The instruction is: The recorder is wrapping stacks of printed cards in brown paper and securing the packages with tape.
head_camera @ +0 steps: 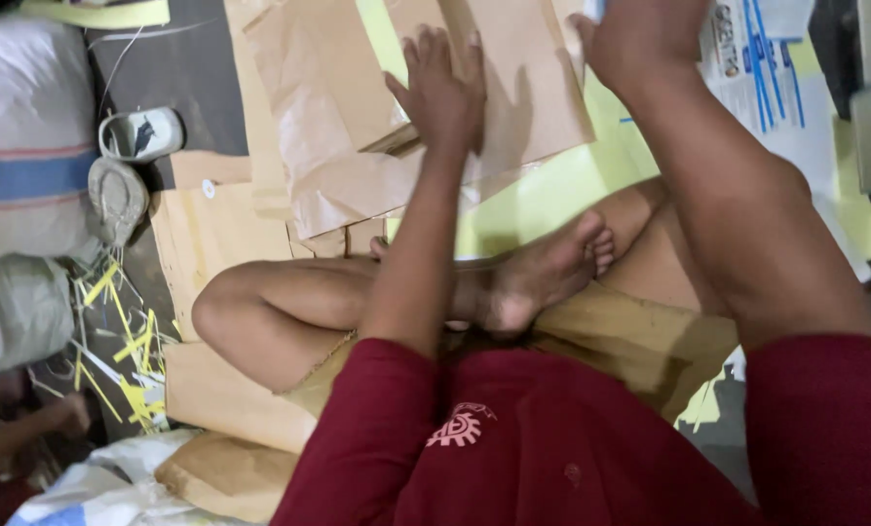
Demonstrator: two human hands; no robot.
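Brown paper sheets (513, 97) — left hand (440, 93) flat

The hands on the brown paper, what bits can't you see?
Head view only:
- Right hand: fingertips cut off by the top edge, so its grip cannot be told.
- Brown paper: the part beneath the flat left hand is hidden.
- White printed sheet: partly covered by the right forearm.

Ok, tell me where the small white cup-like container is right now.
In the head view, the small white cup-like container lies on its side on the dark floor at upper left, between the striped grey sack and the brown paper sheets under the left hand.
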